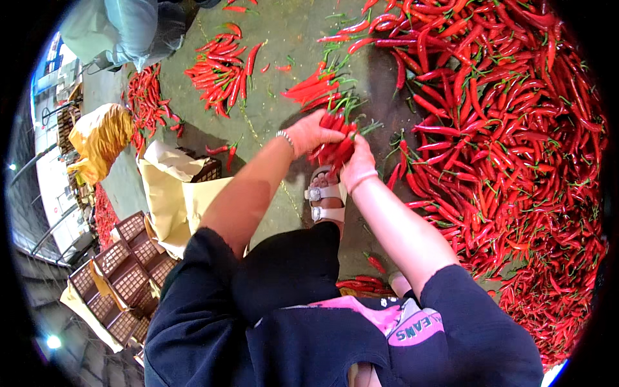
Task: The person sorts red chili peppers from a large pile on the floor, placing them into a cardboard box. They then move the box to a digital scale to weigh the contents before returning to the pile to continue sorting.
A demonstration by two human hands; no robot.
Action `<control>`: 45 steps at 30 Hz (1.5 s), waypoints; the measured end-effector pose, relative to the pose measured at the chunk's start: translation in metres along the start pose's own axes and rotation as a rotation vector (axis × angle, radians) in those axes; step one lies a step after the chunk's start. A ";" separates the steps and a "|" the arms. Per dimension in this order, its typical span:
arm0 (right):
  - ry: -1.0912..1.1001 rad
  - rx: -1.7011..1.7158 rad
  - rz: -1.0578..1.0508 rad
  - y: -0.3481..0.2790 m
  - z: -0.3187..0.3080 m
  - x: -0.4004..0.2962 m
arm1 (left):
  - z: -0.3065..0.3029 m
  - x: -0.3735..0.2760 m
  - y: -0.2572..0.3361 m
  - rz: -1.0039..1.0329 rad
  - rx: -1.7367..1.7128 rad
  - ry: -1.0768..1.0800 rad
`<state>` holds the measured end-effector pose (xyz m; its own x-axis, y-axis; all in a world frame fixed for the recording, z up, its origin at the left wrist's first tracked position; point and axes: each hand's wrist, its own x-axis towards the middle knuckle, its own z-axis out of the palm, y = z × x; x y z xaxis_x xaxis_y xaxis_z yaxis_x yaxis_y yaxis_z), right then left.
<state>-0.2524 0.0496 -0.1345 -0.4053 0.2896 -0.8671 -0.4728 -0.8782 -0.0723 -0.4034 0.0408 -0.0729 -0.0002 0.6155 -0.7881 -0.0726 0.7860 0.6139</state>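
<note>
Between my two hands is a bunch of red chili peppers (342,140) with green stems, held above my sandaled foot. My left hand (309,133), a bracelet at its wrist, wraps the bunch from the left, thumb across it. My right hand (359,162) closes on its right side, with a band at the wrist. Just beyond the hands, a small group of chili peppers (314,89) lies on the floor, stems pointing right. Another sorted pile of chili peppers (222,72) rests farther up and left. The fingertips under the bunch are partly hidden.
A large heap of red chili peppers (508,145) covers the floor at right. On the left stand a paper-lined crate (208,169), stacked brown plastic crates (116,275) and a yellow sack (101,140). More chili peppers (147,101) lie near a pale blue bag (133,29) at upper left.
</note>
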 end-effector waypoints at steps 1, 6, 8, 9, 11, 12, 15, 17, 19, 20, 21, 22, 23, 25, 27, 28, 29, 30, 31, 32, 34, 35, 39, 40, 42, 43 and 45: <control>0.027 0.072 0.018 0.000 0.011 0.011 | -0.010 0.009 0.009 -0.042 0.247 0.120; 0.211 0.166 -0.007 0.002 0.053 0.013 | -0.006 0.029 0.040 0.097 0.725 0.367; 0.206 0.143 0.007 0.005 0.053 0.017 | -0.003 0.039 0.020 0.217 0.689 0.481; 0.206 0.144 -0.015 0.007 0.050 0.022 | -0.001 0.038 0.014 0.302 0.662 0.528; 0.188 0.192 0.005 -0.002 0.059 0.014 | -0.006 0.027 0.013 0.450 0.670 0.603; 0.157 0.171 0.017 -0.006 0.059 0.011 | -0.013 0.020 0.016 0.523 0.674 0.642; 0.122 0.244 -0.034 -0.014 0.067 -0.001 | -0.054 0.025 0.012 0.585 0.464 0.781; 0.093 0.182 -0.076 -0.009 0.054 0.004 | -0.077 0.029 0.042 0.393 0.841 0.706; 0.065 0.106 -0.122 -0.008 0.058 -0.010 | -0.098 0.040 0.043 0.188 0.869 0.528; 0.118 -0.043 -0.192 -0.002 0.056 -0.004 | -0.102 0.045 0.043 0.128 0.849 0.459; 0.176 -0.191 -0.266 0.000 0.058 -0.002 | -0.103 0.052 0.044 0.071 0.828 0.383; 0.193 -0.262 -0.305 -0.002 0.059 0.004 | -0.105 0.058 0.046 0.013 0.737 0.254; 0.211 -0.333 -0.343 -0.005 0.062 0.011 | -0.104 0.063 0.045 0.014 0.757 0.242; 0.257 -0.377 -0.319 -0.012 0.074 0.016 | -0.096 0.067 0.046 0.007 0.791 0.228; 0.325 -0.463 -0.285 -0.015 0.079 0.024 | -0.094 0.072 0.044 -0.015 0.842 0.246; 0.290 -0.427 -0.292 -0.015 0.081 0.027 | -0.093 0.075 0.042 -0.037 0.793 0.217; 0.259 -0.382 -0.265 -0.017 0.079 0.025 | -0.092 0.076 0.040 -0.059 0.744 0.190; 0.225 -0.338 -0.233 -0.021 0.082 0.020 | -0.091 0.078 0.030 -0.063 0.642 0.132; 0.190 -0.292 -0.202 -0.024 0.084 0.015 | -0.092 0.083 0.016 -0.052 0.487 0.069; 0.217 -0.247 -0.187 -0.019 0.078 0.024 | -0.094 0.087 0.002 -0.040 0.331 0.007; 0.112 -0.230 -0.180 -0.023 0.067 0.025 | -0.082 0.081 0.004 0.023 0.089 -0.124; 0.059 -0.221 -0.175 -0.027 0.061 0.025 | -0.078 0.075 0.005 -0.027 -0.026 -0.168; -0.262 -0.161 0.037 -0.049 0.024 0.030 | -0.047 0.055 -0.002 -0.114 -0.408 -0.305; -0.209 -0.142 0.109 -0.053 0.019 0.024 | -0.039 0.052 -0.010 -0.120 -0.464 -0.291; -0.229 -0.159 0.084 -0.061 0.009 0.011 | -0.018 0.046 -0.018 -0.143 -0.557 -0.266; -0.235 -0.167 0.072 -0.065 0.000 0.006 | -0.002 0.041 -0.016 -0.146 -0.601 -0.273; -0.222 -0.199 0.070 -0.079 -0.025 -0.008 | 0.034 0.029 -0.004 -0.113 -0.622 -0.242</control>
<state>-0.1921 0.1074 -0.1343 -0.6030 0.2831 -0.7458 -0.2844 -0.9498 -0.1305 -0.3696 0.0573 -0.0968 0.2590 0.5839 -0.7694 -0.6197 0.7115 0.3314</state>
